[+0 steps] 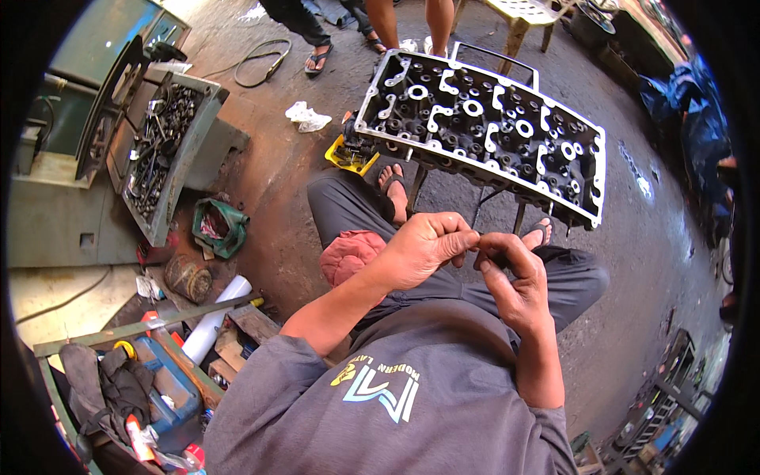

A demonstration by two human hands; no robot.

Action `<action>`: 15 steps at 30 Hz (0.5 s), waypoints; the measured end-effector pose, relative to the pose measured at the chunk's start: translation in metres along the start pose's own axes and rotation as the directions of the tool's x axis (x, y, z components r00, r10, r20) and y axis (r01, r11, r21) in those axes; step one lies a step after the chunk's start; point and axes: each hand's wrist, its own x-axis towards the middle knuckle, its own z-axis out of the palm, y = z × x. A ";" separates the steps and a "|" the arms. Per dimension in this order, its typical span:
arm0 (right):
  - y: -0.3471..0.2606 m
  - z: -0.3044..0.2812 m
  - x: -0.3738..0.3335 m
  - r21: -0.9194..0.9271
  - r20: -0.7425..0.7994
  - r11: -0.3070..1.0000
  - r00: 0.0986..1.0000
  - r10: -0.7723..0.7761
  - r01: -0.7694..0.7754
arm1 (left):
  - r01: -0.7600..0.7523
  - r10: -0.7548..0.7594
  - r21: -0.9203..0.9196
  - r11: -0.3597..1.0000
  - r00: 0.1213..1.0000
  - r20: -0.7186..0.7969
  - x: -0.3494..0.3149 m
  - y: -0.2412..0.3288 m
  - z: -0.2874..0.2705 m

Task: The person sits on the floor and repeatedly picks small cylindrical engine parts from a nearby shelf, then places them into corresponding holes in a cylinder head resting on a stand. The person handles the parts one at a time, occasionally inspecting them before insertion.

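My left hand and my right hand meet above my lap, fingertips almost touching. Thumb and forefinger are pinched together on each. Whatever may lie between the fingertips is too small to make out. Beyond them, an engine cylinder head rests tilted on a raised metal support, its valve openings and pale machined edges facing up. Neither hand touches it. A crumpled red cloth lies on my left thigh, beside my left wrist. Near the cylinder head's left corner sits a yellow metal piece.
Left stands a machine with a tray full of metal tools and bits. Below it are a green bag, a rusty can and a crate of supplies. Two people's legs and a plastic chair are beyond the cylinder head. A blue tarp hangs right.
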 end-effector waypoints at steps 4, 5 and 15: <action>-0.001 0.007 0.013 -0.010 0.035 1.000 0.999 -0.023 0.023 | 0.040 -0.039 -0.127 0.991 0.999 0.015 0.001 -0.006 -0.013; -0.002 0.007 0.018 -0.066 0.056 0.998 0.998 -0.016 0.019 | 0.102 -0.102 -0.146 0.984 0.995 0.005 0.001 -0.005 -0.017; 0.019 0.012 0.055 0.370 0.215 0.826 0.904 0.370 -0.426 | 0.223 -0.226 -0.297 0.929 0.974 0.024 0.028 -0.007 -0.052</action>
